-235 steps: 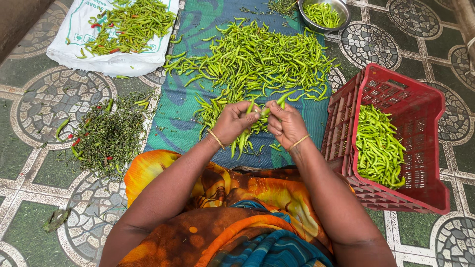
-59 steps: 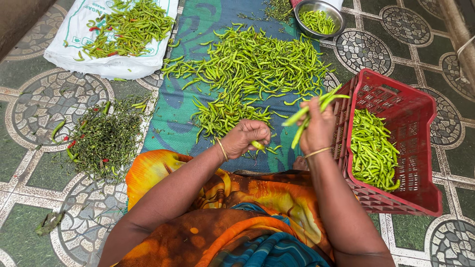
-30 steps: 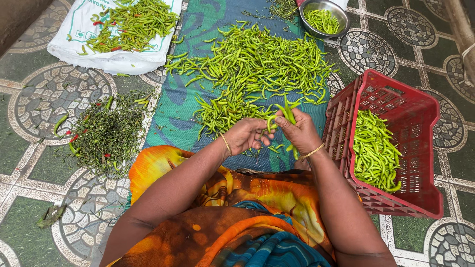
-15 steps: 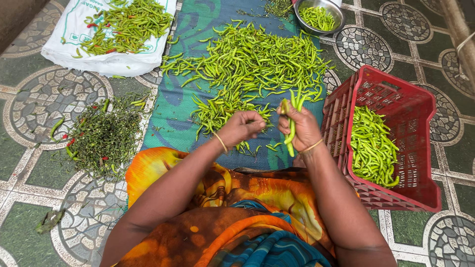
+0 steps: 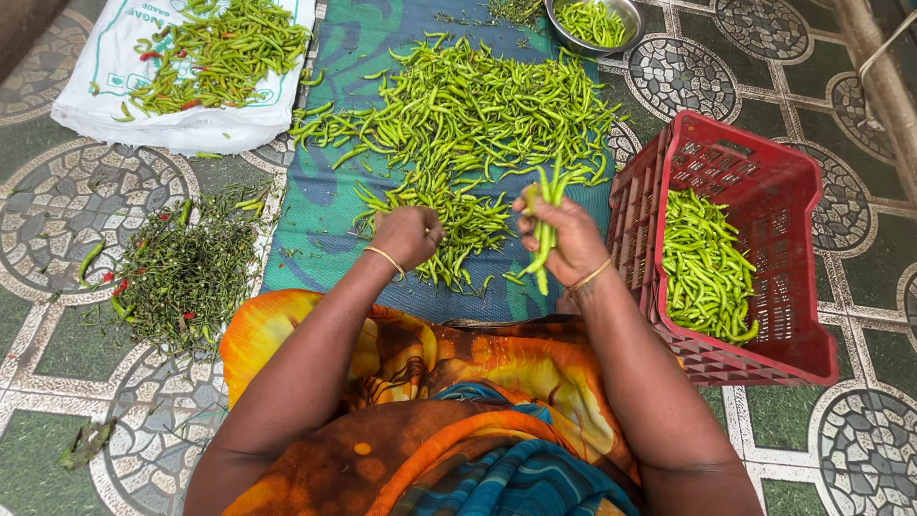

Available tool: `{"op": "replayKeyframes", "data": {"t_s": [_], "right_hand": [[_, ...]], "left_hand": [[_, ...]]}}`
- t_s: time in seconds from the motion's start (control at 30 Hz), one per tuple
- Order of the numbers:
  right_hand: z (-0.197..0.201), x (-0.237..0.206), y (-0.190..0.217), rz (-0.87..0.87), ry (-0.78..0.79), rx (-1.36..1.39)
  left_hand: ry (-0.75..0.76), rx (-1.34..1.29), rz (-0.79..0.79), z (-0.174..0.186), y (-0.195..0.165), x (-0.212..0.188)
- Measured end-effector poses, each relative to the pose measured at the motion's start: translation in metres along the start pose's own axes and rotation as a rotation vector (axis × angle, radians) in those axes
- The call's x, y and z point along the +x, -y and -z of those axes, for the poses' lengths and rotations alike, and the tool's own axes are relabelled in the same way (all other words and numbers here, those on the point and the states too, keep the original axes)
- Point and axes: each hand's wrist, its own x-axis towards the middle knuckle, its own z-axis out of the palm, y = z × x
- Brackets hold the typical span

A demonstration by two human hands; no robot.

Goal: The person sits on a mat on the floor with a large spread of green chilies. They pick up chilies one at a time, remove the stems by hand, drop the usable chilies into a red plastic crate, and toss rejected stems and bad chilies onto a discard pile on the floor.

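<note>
From the head camera, the right hand [image 5: 564, 239] is closed around a small bunch of slim green chillies [image 5: 544, 225], held upright just left of the red plastic crate [image 5: 764, 191] with chillies inside. The left hand [image 5: 406, 234] is curled shut, resting on the near edge of the big green chilli heap [image 5: 468, 105] on the teal woven mat [image 5: 315, 210]. A pile of dark green stems [image 5: 181, 272] lies on the patterned floor at left.

The floor [image 5: 57, 344] is laid with grey-green tiles, patterned with mosaic circles and pale borders — no walls or windows are seen. A teal mat [image 5: 315, 239] is spread along the middle. A wooden pole [image 5: 884, 86] is seen at upper right. Even daylight — soft shadows only.
</note>
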Motion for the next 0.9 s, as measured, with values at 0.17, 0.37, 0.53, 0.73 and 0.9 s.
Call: {"op": "replayKeyframes", "data": {"t_s": [0.17,0.37,0.53,0.73,0.9], "right_hand": [[-0.007,-0.007,-0.007,0.061,0.034,-0.119],[-0.003,-0.008,-0.018,0.045,-0.009,-0.475],[-0.018,-0.014,-0.027,0.266,0.035,-1.035],[-0.043,-0.029,-0.015,0.316,-0.009,-1.386],[-0.055,-0.034,-0.008,0.332,-0.009,-1.366]], "left_hand": [[0.035,-0.276,-0.170,-0.010,-0.002,0.002],[-0.157,-0.747,-0.299,-0.007,-0.024,-0.007],[-0.182,-0.863,-0.455,-0.006,-0.051,-0.021],[-0.268,-0.676,-0.515,-0.009,-0.061,-0.030],[-0.279,-0.762,-0.526,-0.017,-0.061,-0.032]]}}
